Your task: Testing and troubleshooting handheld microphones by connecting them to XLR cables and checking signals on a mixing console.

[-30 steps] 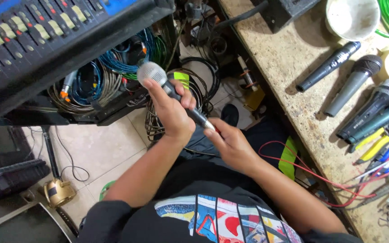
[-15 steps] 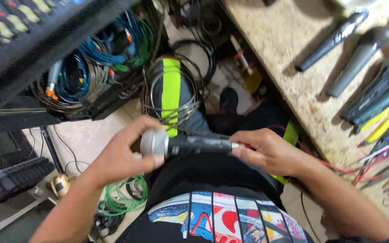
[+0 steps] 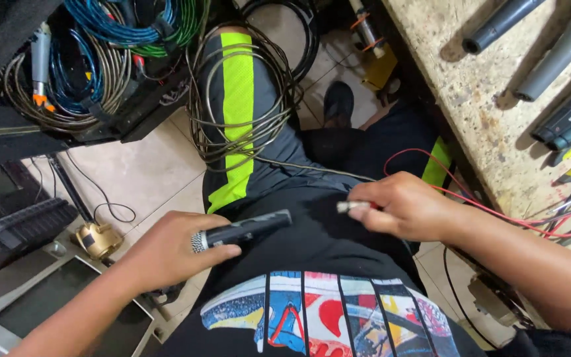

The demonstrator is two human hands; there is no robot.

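My left hand (image 3: 166, 251) grips a dark microphone (image 3: 246, 229) around its metal grille end, the black body lying across my lap and pointing right. My right hand (image 3: 404, 208) is closed on a small silver plug (image 3: 350, 207), which sits a short gap away from the microphone's tail end. A thin grey cable (image 3: 312, 168) runs across my thigh toward the right hand. I sit in black trousers with a bright yellow-green stripe (image 3: 236, 119).
A coil of grey cable (image 3: 239, 142) rests over my left knee. Blue and green cable bundles (image 3: 100, 59) hang under a shelf at upper left. A worn workbench (image 3: 490, 106) at right carries several microphones (image 3: 550, 59) and red wires (image 3: 497, 211). Equipment lies on the tiled floor at lower left.
The microphone has come down from in front of me onto my lap. The plug in my right hand has come apart from the microphone's tail, and the view has tilted downward.
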